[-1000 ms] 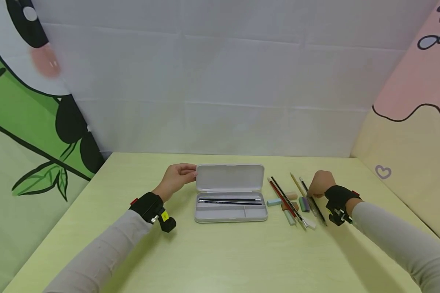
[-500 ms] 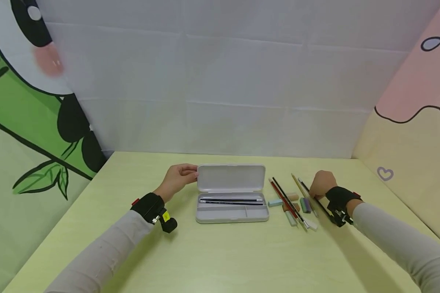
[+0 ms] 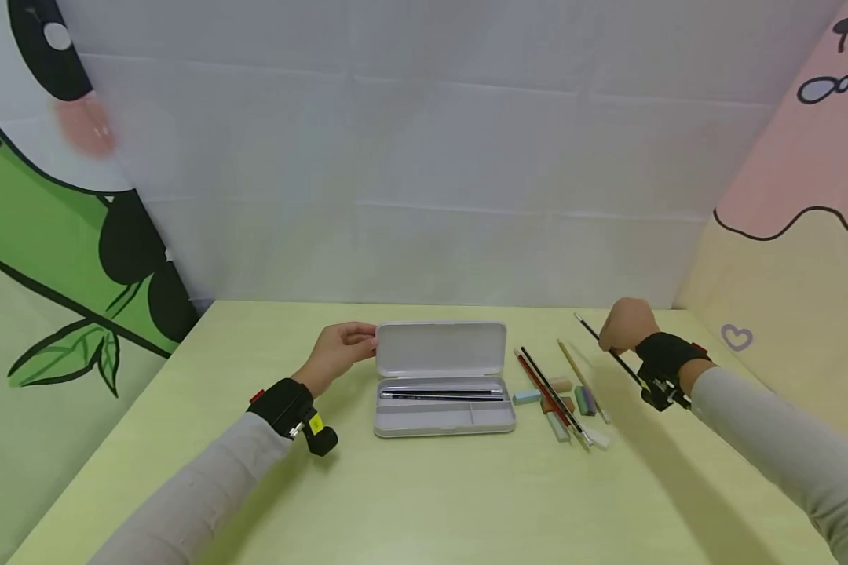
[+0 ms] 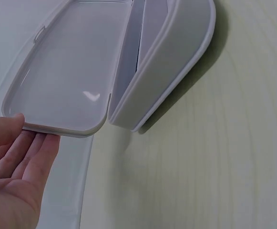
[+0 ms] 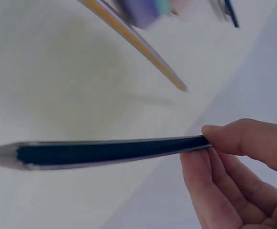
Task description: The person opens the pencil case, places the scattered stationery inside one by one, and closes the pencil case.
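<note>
Pencil [image 5: 105, 151] now lifted, right hand [image 3: 625, 325].

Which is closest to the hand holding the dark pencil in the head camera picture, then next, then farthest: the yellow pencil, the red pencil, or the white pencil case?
From the right hand:
1. Yellow pencil, lying on the table just left of that hand.
2. Red pencil, further left, beside the erasers.
3. White pencil case, farthest, open at the table's middle.

right hand [image 3: 625, 323]: holds dark pencil [image 3: 588, 329] | left hand [image 3: 339, 351]: touches case lid [image 3: 440, 348]
</note>
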Tool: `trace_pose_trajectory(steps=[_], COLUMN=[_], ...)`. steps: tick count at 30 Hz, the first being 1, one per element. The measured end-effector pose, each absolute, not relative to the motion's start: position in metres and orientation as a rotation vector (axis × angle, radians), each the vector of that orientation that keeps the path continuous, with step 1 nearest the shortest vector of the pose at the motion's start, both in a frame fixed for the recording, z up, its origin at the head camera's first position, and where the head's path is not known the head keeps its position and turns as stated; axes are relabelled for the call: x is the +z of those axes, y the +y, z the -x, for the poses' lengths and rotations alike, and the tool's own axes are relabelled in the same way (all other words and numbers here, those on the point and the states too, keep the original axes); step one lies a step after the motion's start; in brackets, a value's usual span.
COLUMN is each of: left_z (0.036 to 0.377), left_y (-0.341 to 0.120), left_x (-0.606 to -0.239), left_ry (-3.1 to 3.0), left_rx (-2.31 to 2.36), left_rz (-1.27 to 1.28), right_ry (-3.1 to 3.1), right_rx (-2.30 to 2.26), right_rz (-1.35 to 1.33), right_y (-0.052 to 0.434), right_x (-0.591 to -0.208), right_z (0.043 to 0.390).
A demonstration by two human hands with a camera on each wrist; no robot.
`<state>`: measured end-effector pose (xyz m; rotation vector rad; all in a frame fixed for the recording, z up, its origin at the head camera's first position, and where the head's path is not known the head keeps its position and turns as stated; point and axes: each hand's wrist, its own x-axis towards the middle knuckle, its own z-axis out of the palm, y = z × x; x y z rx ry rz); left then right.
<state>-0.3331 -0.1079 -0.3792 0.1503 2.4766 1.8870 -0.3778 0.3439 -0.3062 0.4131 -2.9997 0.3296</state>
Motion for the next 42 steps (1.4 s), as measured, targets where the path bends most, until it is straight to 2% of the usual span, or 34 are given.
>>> trace_pose_trajectory(steps=[5,16,42], left_z=[0.333,0.335,0.33], left_y=[-0.11,-0.105,-0.102], left_x=[-0.379,-0.38,-0.376], left_ry=[2.486,2.498,2.486], left_rx=[1.894,1.877,1.901], left_rz=[-0.153,-0.143,-0.125], right_ry=[-2.947,-2.943,-2.902], right_rx=[0.32,0.427,0.472], right_rz=[-0.465,-0.425,-0.875], right_y=[0.333,0.301,0.204], right_x=[-0.272,-0.234,-0.221], right_z=[0.375,0.376,0.369])
